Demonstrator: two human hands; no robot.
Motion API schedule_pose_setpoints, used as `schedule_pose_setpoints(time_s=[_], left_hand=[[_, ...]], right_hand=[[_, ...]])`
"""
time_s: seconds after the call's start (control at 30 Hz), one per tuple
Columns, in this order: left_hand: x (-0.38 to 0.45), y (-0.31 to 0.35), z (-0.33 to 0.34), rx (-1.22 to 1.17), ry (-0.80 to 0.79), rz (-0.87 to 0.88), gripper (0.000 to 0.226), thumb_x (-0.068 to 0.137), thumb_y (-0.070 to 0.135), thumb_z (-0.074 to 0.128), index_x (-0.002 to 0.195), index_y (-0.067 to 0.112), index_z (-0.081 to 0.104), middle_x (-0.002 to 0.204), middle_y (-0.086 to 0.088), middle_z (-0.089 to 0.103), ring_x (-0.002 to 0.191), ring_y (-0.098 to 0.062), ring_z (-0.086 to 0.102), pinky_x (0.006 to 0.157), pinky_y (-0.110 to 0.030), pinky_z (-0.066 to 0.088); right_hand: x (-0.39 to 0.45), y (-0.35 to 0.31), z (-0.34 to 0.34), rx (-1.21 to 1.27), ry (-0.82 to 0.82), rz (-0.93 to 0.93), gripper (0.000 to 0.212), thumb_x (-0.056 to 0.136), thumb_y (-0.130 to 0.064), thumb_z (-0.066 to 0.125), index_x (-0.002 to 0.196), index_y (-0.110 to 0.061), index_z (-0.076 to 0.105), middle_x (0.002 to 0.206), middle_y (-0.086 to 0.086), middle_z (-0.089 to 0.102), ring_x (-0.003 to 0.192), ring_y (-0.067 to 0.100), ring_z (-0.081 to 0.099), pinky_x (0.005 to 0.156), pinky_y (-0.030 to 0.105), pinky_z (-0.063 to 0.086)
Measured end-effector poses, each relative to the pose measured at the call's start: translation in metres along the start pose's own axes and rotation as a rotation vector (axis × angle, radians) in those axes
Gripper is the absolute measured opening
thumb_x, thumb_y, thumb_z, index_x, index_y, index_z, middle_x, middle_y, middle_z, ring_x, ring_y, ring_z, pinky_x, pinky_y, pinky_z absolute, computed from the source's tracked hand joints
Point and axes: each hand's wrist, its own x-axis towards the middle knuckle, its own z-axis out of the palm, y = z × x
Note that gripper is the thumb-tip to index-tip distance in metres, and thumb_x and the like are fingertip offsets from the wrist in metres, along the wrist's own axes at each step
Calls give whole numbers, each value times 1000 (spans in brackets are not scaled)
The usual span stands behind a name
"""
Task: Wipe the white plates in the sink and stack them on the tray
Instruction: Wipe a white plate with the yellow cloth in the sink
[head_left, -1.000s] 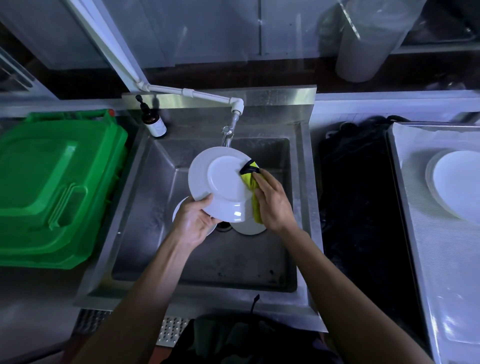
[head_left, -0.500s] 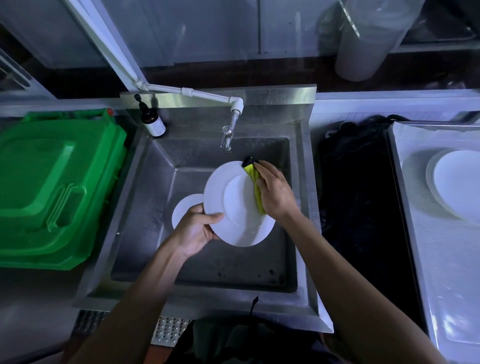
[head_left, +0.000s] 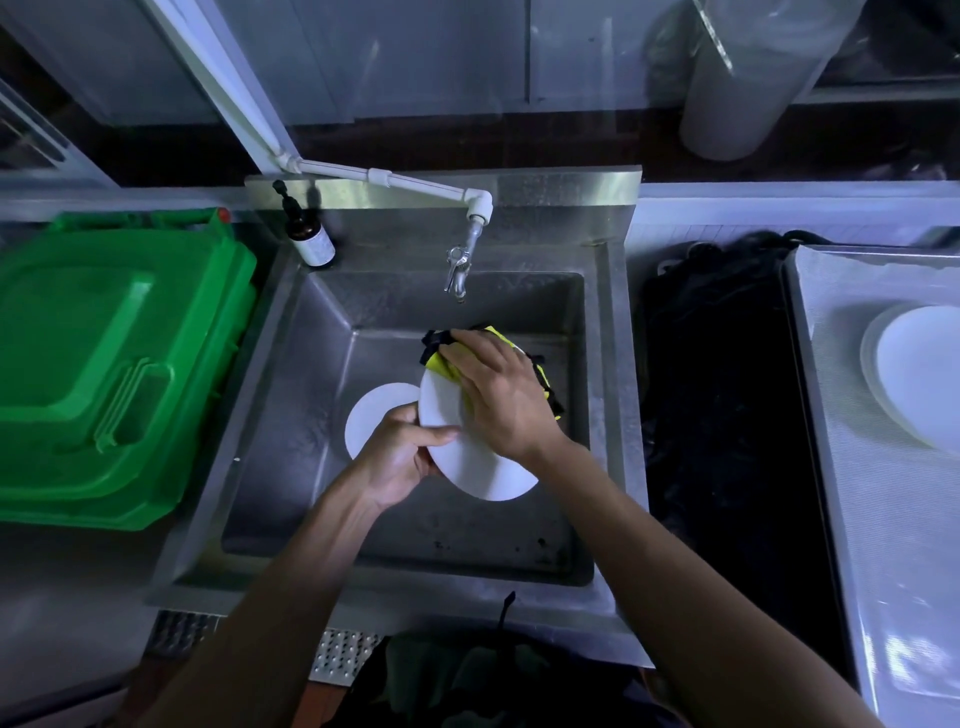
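Head view: plate (head_left: 470, 462) now tilted lower over sink (head_left: 291, 364), gripped at 9 o'clock rim by left hand (head_left: 397, 457). Right hand (head_left: 498, 395), fingers spread flat, pressing yellow cloth (head_left: 447, 366) at 12 o'clock, shifted from 3 o'clock. Wiping ongoing; tray (head_left: 831, 415) stacking pending.

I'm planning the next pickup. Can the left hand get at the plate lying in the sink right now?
Probably not yet: the left hand grips the held plate, which hangs partly over the plate lying in the sink. The path itself looks short and unobstructed.
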Motion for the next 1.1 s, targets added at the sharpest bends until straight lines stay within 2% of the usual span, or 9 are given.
schedule_pose_setpoints(time_s=[0.13, 0.23, 0.4, 0.57, 0.73, 0.8, 0.87, 1.0, 1.1], left_hand=[[4, -1, 2, -24, 35, 52, 26, 80, -8, 63, 101, 5, 73, 90, -9, 75, 84, -23, 72, 63, -33, 58], [6, 0, 2, -49, 40, 64, 22, 75, -3, 66, 86, 11, 79, 88, -8, 75, 82, -22, 73, 62, -32, 58], [5, 1, -1, -13, 30, 36, 27, 88, -10, 56, 107, 3, 71, 99, -16, 73, 91, -30, 71, 68, -38, 59], [0, 2, -1, -3, 20, -2, 46, 69, -1, 71, 115, -4, 68, 106, -20, 73, 96, -35, 71, 73, -42, 60], [-4, 0, 2, -14, 47, 38, 42, 68, 4, 72, 110, 1, 71, 106, -20, 73, 96, -35, 71, 76, -44, 59], [-4, 0, 4, -37, 68, 60, 45, 69, 4, 71, 113, 1, 70, 110, -21, 72, 99, -37, 70, 81, -48, 57], [-3, 1, 8, -59, 87, 88, 42, 70, 6, 70, 112, 3, 70, 110, -19, 73, 98, -38, 70, 77, -50, 59], [1, 4, 12, -140, 128, 129, 27, 80, -2, 67, 100, 13, 75, 105, -13, 75, 92, -31, 73, 64, -42, 60], [5, 9, 13, -154, 152, 135, 23, 91, -4, 56, 105, 8, 71, 100, -11, 76, 86, -27, 74, 64, -41, 61]], right_hand=[[-9, -11, 5, 27, -41, -128, 49, 88, -25, 45, 132, -15, 64, 148, 4, 53, 140, 30, 42, 106, 43, 34], [-12, -12, 6, 99, -21, -175, 48, 89, -26, 44, 130, -14, 66, 147, 4, 54, 140, 29, 42, 108, 42, 32], [-7, 0, 6, 109, -14, -147, 49, 87, -1, 58, 134, -16, 64, 149, 3, 52, 141, 30, 42, 107, 50, 37], [5, 15, 6, 81, 46, 5, 40, 100, -18, 49, 138, -22, 59, 149, 1, 50, 136, 29, 46, 104, 51, 39], [5, 35, 4, 117, 73, 133, 41, 105, -27, 39, 144, -24, 52, 151, -1, 46, 133, 27, 46, 100, 50, 43], [3, 41, 6, 115, 84, 185, 41, 106, -24, 40, 145, -23, 50, 152, 0, 45, 131, 29, 47, 101, 52, 44], [0, 47, 9, 119, 73, 254, 41, 107, -25, 39, 147, -22, 47, 154, 1, 43, 133, 29, 45, 105, 53, 42], [-12, 46, 17, 186, 91, 354, 44, 106, -21, 41, 150, -20, 45, 157, 5, 39, 139, 31, 38, 112, 51, 35], [-19, 34, 24, 154, 97, 341, 43, 105, -17, 41, 148, -17, 47, 158, 6, 38, 140, 32, 37, 111, 51, 36]])
